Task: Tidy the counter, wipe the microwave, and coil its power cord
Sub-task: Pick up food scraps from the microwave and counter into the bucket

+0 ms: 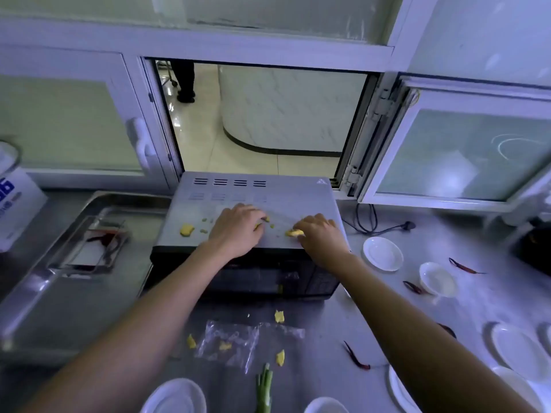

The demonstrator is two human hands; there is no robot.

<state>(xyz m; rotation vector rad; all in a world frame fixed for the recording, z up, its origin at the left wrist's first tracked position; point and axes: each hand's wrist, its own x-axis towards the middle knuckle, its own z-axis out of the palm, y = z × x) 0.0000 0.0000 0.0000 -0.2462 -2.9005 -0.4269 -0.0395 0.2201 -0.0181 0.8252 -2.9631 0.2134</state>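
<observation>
1. Two hands work on top of the microwave [256, 201], which sits mid-bench under the open hatch.
2. My left hand [237, 231] curls its fingers over small yellow scraps [266, 219].
3. My right hand [320, 235] pinches a yellow piece [294, 233].
4. I see the power cord [369, 223] lying loose on the bench [328, 329], right of the microwave.

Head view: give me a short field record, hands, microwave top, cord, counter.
left hand: on the microwave top, fingers curled over yellow scraps
right hand: on the top, pinches a yellow piece
top: another yellow chunk and small crumbs lie loose
cord: uncoiled on the counter, right of the microwave, plug free
counter: clear bag, yellow bits, chillies, white dishes, scallion
</observation>
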